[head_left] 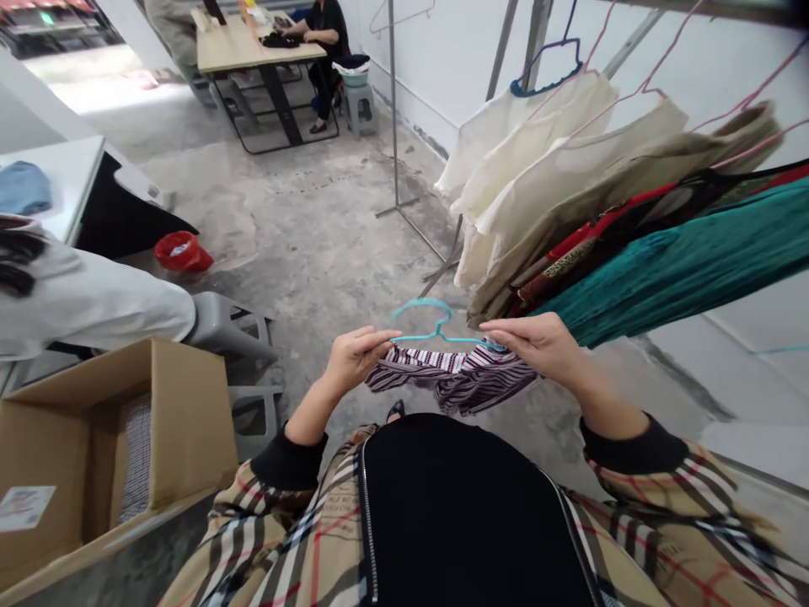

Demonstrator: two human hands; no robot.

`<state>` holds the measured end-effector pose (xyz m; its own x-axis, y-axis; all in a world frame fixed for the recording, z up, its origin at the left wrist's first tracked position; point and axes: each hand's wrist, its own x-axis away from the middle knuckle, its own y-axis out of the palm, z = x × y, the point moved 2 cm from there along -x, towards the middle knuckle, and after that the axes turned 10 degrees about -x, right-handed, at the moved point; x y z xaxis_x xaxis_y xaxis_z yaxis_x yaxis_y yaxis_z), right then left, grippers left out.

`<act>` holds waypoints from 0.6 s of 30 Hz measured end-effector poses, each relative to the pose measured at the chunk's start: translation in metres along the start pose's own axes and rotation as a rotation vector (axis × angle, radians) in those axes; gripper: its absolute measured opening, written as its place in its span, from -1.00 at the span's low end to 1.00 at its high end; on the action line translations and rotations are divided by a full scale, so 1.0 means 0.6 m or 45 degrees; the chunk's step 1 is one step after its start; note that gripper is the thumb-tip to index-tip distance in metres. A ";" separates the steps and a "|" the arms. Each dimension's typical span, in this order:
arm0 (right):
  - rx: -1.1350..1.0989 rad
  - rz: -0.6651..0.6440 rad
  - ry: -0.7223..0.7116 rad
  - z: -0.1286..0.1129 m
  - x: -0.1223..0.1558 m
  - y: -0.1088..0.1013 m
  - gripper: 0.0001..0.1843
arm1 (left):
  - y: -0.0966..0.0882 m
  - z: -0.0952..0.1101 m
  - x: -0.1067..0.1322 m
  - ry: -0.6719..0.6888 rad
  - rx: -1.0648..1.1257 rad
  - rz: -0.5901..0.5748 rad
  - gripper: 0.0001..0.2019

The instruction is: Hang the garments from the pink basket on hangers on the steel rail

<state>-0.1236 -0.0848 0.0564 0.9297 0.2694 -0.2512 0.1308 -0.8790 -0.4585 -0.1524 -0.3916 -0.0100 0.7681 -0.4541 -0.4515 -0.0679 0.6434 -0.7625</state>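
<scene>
Concrete floor (316, 219), grey and stained, fills a bare workroom seen from the head of a person looking down at their own hands. At eight o'clock an open cardboard box (183, 421) sits at the left edge with folded checked cloth inside. Above it, at nine o'clock, another person's white sleeve (94, 308) reaches in, with a grey stool (227, 324) just beside it and a red bag (182, 251) on the floor beyond. Far off at eleven o'clock, someone in dark clothes sits at a wooden table (253, 46). Near the middle of the view, the left hand (357, 358) is closed in a pinch on the left end of a turquoise hanger (438, 327). A striped garment (455, 379) in maroon, black and white lies along the hanger's arms; it appears to be on the hanger but is bunched and sagging, not spread out straight. The hanger's hook points up and is caught on nothing, so the hanger is held in the air in front of the person's chest. The right hand (537, 341) is closed on the hanger's right end, fingertips pressing the cloth there. From two to three o'clock, cream tops (537, 160), a tan piece and a teal garment (683, 261) hang on pink wire hangers from a rail near the right hand.
</scene>
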 end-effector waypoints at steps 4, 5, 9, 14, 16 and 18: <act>-0.035 0.346 0.152 -0.004 -0.002 -0.016 -0.74 | 0.005 0.002 0.016 0.011 -0.313 0.049 -0.71; -0.065 0.413 0.190 -0.006 -0.003 -0.018 -0.72 | 0.010 0.003 0.017 0.011 -0.398 0.030 -0.73; -0.273 0.543 0.302 -0.016 -0.006 -0.013 -0.70 | 0.032 0.004 0.015 -0.005 -0.556 -0.084 -0.76; -0.639 0.492 0.393 -0.006 0.005 0.010 -0.65 | 0.027 -0.014 0.011 -0.291 -0.280 0.174 -0.69; -0.585 0.414 0.412 0.005 0.010 0.017 -0.60 | 0.018 -0.022 0.013 -0.356 -0.172 0.252 -0.68; -0.409 0.354 0.399 0.017 0.014 0.019 -0.54 | 0.006 -0.027 0.015 -0.356 -0.134 0.296 -0.69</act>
<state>-0.1179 -0.0889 0.0406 0.9962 -0.0786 -0.0367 -0.0824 -0.9901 -0.1137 -0.1559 -0.4035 -0.0245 0.8676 -0.1081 -0.4854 -0.3149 0.6361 -0.7045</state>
